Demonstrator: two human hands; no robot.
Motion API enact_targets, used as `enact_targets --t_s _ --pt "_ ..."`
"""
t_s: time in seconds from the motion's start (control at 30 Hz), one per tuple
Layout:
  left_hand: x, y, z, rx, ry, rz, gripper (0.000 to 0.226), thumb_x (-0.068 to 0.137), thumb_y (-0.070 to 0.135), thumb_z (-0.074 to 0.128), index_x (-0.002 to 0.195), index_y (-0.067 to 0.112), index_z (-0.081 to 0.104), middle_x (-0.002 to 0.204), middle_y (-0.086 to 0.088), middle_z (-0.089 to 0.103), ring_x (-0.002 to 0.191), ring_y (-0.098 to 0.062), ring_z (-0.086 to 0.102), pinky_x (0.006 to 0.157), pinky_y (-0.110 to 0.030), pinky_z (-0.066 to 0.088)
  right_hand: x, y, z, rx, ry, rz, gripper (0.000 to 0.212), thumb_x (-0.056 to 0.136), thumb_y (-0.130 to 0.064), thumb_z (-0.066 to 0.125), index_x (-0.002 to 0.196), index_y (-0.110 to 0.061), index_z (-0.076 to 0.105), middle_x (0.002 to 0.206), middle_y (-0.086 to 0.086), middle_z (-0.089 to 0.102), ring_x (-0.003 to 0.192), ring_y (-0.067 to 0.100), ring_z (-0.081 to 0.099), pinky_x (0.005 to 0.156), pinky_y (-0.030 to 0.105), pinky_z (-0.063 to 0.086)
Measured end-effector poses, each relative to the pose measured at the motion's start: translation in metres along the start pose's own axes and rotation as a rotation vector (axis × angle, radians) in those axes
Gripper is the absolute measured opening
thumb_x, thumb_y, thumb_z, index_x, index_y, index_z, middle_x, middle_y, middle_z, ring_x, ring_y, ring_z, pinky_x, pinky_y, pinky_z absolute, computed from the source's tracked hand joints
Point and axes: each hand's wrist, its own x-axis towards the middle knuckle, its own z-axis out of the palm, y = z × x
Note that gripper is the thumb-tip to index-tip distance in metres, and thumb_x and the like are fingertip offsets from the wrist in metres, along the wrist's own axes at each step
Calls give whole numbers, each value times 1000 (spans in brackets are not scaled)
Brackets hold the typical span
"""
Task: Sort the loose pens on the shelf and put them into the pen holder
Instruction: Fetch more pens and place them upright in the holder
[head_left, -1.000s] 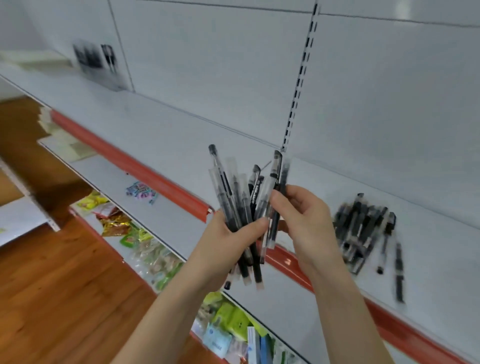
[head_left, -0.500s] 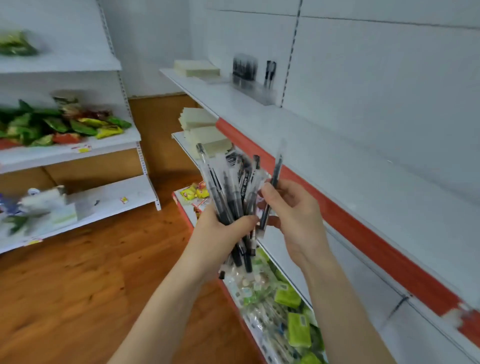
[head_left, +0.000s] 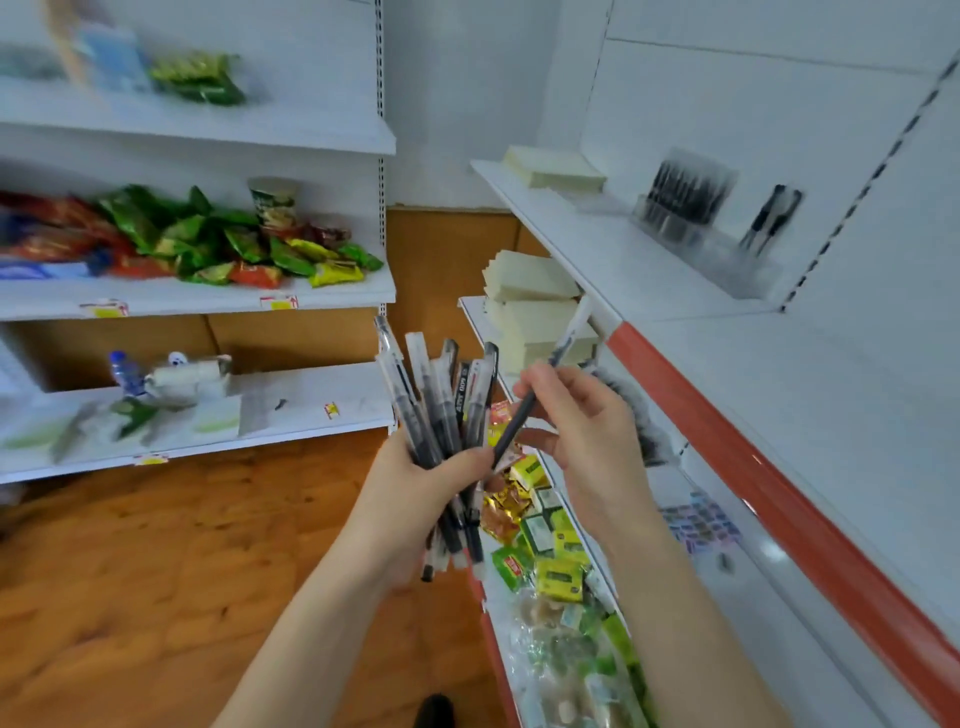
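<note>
Beside shelf edge (head_left: 727, 457), pens (head_left: 431, 410) in hands (head_left: 415, 488)

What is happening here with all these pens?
A person's left hand grips a bundle of pens, while the right hand pinches a single pen beside the bundle. The clear pen holder on the upper right shelf already contains some pens; the ones in the hands are not yet in it.
</note>
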Motion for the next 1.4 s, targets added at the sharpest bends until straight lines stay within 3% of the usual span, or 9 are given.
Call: enact_targets --t_s 0.33,0.4,0.53,0.67,0.87,1.0,1.1,1.27,1.4 --pt "201 40 -22 -15 54 -4 14 79 13 69 92 17 65 81 -7 72 86 -28 69 82 -48 53 216 -16 -7 -10 236 -129 11 94 -16 51 104 -16 47 80 4 68 65 15 70 59 21 55" --pt "230 45 -21 -42 35 -2 15 78 13 69 92 18 65 84 -7 72 86 -26 69 80 -45 54 247 -14 -13 -47 291 -133 8 95 -20 49 103 -18 48 87 6 67 73 20 71 66 25 58" --pt "289 54 -12 -120 -78 -15 14 81 5 64 93 11 63 74 -8 70 67 -15 71 52 -27 54 297 -6 -28 -126 406 -142 6 95 -17 49 92 -21 52 90 5 61 81 19 69 66 25 58" --pt "357 64 1 -123 -255 -4 15 82 6 62 96 9 62 78 -10 68 65 -12 70 54 -23 53 336 0 -48 -230 565 -175 10 92 -14 52 87 -22 53 82 -1 58 81 18 66 66 26 59" --pt "459 78 25 -117 -515 -23 9 81 3 62 90 6 62 68 -7 69 63 -12 68 54 -27 51 378 1 -71 -320 897 -175 22 89 -14 59 107 -19 49 93 10 66 78 17 68 62 18 57" --pt "504 81 46 -143 -648 -88 9 81 1 62 90 1 61 74 -10 67 59 -12 68 46 -23 52 388 -3 -85 -353 1042 -169 5 91 -15 55 94 -18 52 83 4 67 58 8 67 62 23 56" --pt "525 76 64 -139 -731 -139 19 80 3 64 97 -3 60 68 -4 71 61 -12 69 50 -24 52 397 -14 -103 -417 1150 -190 14 90 -14 56 84 -25 50 81 4 67 56 9 66 62 26 56" --pt "547 73 91 -170 -801 -221 10 80 0 62 90 -3 60 59 -7 69 55 -14 66 43 -21 49 424 -32 -138 -576 1242 -264 17 90 -15 57 81 -26 48 81 5 62 61 11 67 66 28 56" --pt "557 73 115 -189 -795 -235 8 80 -2 62 88 -1 60 71 -11 66 57 -11 68 43 -20 49 450 -37 -163 -640 1233 -304 11 91 -14 55 85 -20 49 85 7 61 67 14 66 64 21 54"
